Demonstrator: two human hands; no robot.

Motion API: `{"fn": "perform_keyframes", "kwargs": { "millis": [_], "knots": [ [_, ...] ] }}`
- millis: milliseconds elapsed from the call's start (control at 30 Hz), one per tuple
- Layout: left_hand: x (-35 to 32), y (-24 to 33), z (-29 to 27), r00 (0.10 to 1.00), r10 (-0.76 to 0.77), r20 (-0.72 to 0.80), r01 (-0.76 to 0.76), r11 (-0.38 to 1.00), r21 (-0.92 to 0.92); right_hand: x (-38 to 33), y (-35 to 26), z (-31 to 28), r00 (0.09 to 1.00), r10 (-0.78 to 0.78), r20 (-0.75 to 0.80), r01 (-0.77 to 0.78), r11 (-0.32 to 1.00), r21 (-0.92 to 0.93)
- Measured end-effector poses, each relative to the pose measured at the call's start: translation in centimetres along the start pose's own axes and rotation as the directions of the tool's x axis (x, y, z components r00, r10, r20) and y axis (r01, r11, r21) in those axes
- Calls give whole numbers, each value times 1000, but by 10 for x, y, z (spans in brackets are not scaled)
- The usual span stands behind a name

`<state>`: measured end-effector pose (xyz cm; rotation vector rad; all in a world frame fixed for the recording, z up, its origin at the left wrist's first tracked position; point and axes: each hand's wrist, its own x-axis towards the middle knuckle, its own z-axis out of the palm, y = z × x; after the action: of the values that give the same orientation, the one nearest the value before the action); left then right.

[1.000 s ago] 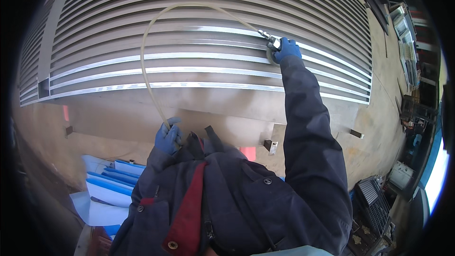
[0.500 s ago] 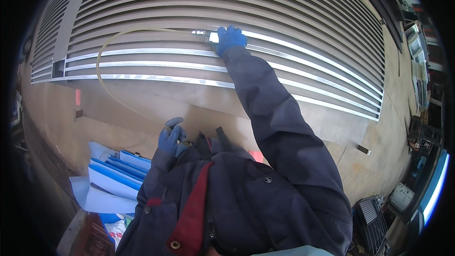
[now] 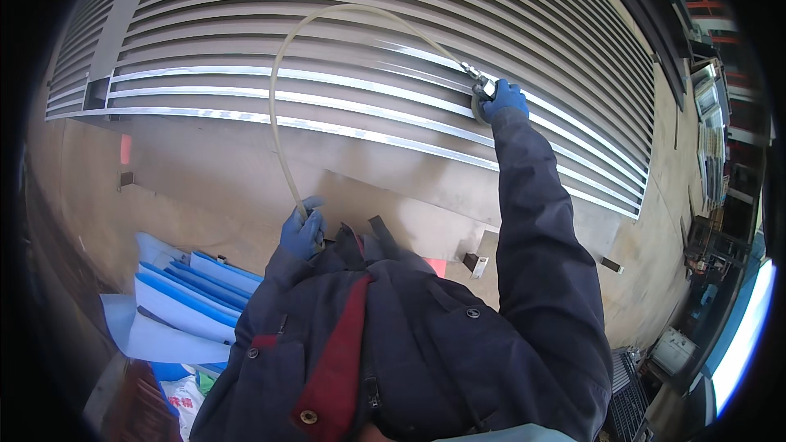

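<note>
"Hose-fed hand tool [image 3: 488,88]: where is it in the head view?"

"Right of centre, over the near part of the slatted metal panel [image 3: 229,96], its round grey disc [image 3: 477,106] apparently against the slats. I can't tell whether it is turning."

"And the hands?"

"The right hand [image 3: 509,101] is closed round the tool's body, its arm stretched out. The left hand [image 3: 301,231], close to the person's chest, has its fingers curled about the pale hose [image 3: 274,98]; how tightly, I can't tell. The hose arches over the panel between the two."

"Which step is this, would you say?"

"Surface work on the slats, by the look of it, and partway through. The nearest slats shine along most of their length; the next two beyond shine to the right and fade to dull towards the left. Farther ones look dull."

"What does the next move call for?"

"In my judgement, the disc flat on a slat's face where bright meets dull, even pressure, and enough slack in the hose for the tool to travel either way."
</note>
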<state>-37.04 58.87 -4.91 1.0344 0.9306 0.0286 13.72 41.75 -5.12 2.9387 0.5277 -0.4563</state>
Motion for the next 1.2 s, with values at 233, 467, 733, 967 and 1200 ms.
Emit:
{"fn": "perform_keyframes", "kwargs": {
  "millis": [233,467,733,967,1200],
  "knots": [
    [-6,1,-1,992,83,-91,-86,996,-27,14,10,-3,999,-32,12,32,999,-4],
    [-12,9,-35,960,120,-254,-133,991,-35,-18,-162,-8,968,-247,44,247,969,9],
    [-13,5,-45,960,125,-252,-146,987,-66,-25,-177,-3,973,-232,12,232,972,26],
    [0,1,-12,994,31,-106,-37,997,-61,0,-37,-11,1000,-3,17,2,1000,15],
    [3,0,-16,988,99,-117,-104,994,-31,-10,-110,-7,996,-88,24,87,995,39]
  ]
}}
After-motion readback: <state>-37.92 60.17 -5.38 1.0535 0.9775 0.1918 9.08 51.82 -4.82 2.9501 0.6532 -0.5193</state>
